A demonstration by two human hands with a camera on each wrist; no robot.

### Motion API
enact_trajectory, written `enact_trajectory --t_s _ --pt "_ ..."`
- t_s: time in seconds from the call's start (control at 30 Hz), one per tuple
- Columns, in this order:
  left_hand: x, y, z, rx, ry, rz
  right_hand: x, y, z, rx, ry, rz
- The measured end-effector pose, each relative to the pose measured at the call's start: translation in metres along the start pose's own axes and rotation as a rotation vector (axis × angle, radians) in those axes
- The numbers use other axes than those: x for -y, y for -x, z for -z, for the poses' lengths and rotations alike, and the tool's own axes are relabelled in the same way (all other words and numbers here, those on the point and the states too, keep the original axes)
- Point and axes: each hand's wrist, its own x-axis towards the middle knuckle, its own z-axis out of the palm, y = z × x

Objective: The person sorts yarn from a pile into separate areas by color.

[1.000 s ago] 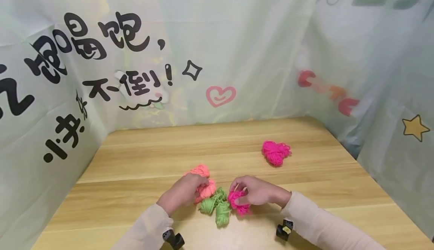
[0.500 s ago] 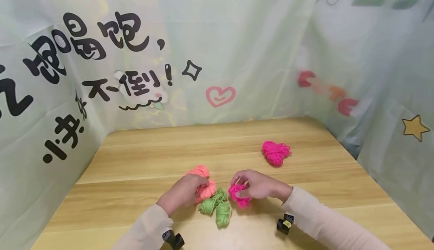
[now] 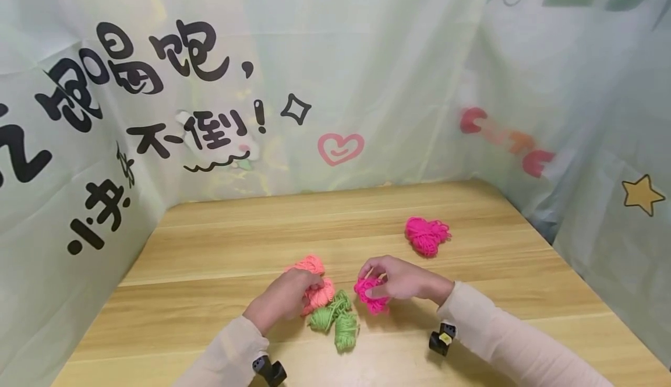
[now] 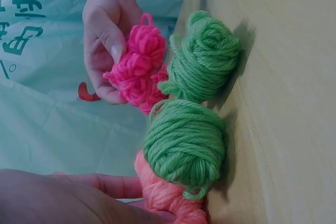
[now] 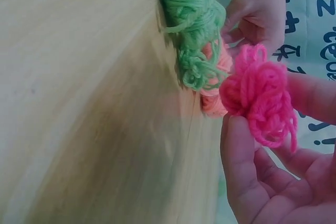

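Between the thumb and fingers of my right hand [image 3: 401, 279] is a small hot-pink yarn bundle [image 3: 371, 296]; the right wrist view shows it pinched, with loose loops sticking out. My left hand [image 3: 285, 294] grips a coral yarn bundle [image 3: 321, 295] at the table's middle, its fingers partly hidden behind the yarn in the left wrist view. Right beside the coral yarn lies the green yarn [image 3: 345, 331], two wound lobes with a looser tangle behind. Pink and green stand a little apart in the head view.
A second hot-pink yarn bundle [image 3: 427, 236] lies farther back on the right of the wooden table [image 3: 236, 229]. More coral yarn [image 3: 310, 264] shows just beyond my left hand. Printed cloth [image 3: 398, 84] hangs around the table's back and sides.
My right hand has moved slightly away from me with the pink yarn, widening its gap from the green yarn. My left hand has stayed on the coral yarn.
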Motion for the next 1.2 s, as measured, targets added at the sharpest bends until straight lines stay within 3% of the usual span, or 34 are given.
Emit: enact_trajectory --t_s 1.2 --pt "0.001 -0.001 -0.001 -0.006 -0.003 0.005 -0.003 -0.010 0.030 -0.083 -0.068 -0.037"
